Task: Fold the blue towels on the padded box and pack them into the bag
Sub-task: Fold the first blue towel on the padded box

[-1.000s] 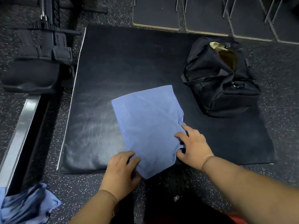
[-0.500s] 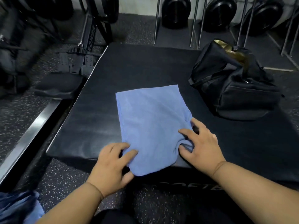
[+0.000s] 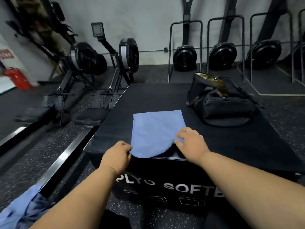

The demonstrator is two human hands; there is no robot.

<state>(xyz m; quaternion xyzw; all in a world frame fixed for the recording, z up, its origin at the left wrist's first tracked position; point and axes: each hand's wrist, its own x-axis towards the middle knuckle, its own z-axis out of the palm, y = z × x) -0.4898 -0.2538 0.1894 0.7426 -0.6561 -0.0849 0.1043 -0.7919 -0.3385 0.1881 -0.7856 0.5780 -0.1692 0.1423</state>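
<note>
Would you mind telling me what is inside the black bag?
The black bag sits open on the padded box; only gold lining shows at its mouth. Its walls hide everything deeper, so any packed towels cannot be seen.

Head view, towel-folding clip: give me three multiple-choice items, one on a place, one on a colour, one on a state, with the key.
1. Where is the bag?
A. on the padded box, far right
B. on the floor
C. on a rower

2. What colour is the towel being folded?
A. white
B. blue
C. red

3. What is the left hand doing?
A. hanging idle
B. pinching the towel's near corner
C. holding the bag

Key: 1 A, it sits on the box top; 2 B, plainly blue; 3 B, fingers close on the corner, as the right hand grips the other edge.
</note>
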